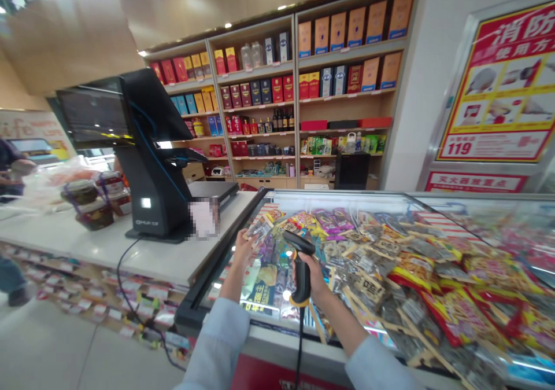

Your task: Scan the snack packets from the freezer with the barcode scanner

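Note:
My right hand [315, 273] is wrapped around the handle of a black and yellow barcode scanner [302, 277]. Its head points left, and a cable hangs from the grip. Farther forward on the left, my left hand [243, 247] holds a small shiny snack packet [261, 228] by its near edge; the packet's print is too blurred to read. Both hands are above the glass top of a chest freezer [187, 316]. Purple snack bags [333, 221] lie beyond the scanner, and red and yellow snack bags [414, 271] are heaped to the right.
A white counter [160, 260] on the left carries a black checkout terminal [150, 187] and several lidded tubs [94, 213]. Shelves of boxed goods [255, 92] stand behind. A red wall poster [503, 89] hangs at right. Another person [13, 167] is at the far left.

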{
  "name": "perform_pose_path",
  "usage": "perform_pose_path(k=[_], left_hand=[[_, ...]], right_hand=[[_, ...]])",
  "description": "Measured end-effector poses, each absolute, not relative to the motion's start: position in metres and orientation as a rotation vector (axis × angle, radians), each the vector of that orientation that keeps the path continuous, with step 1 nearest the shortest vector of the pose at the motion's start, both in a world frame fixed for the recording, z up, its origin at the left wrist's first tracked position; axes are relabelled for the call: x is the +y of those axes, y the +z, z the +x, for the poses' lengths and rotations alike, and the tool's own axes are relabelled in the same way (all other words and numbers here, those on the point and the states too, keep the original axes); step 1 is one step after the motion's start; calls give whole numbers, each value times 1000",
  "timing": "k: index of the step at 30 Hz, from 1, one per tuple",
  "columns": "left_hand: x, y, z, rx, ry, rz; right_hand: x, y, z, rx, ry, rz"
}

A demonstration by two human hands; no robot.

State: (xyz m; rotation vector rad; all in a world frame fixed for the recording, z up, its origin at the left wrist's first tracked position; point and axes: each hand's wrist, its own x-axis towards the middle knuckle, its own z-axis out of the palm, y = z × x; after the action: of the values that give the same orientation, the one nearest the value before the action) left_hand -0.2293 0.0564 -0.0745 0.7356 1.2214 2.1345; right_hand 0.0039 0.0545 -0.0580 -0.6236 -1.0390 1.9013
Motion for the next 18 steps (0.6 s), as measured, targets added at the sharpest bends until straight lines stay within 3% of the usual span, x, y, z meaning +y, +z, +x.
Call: perform_pose_path(k=[18], left_hand=[[60,-67,-228,1196,2173,637]], right_hand=[[52,-55,6,-1111,1961,-550]])
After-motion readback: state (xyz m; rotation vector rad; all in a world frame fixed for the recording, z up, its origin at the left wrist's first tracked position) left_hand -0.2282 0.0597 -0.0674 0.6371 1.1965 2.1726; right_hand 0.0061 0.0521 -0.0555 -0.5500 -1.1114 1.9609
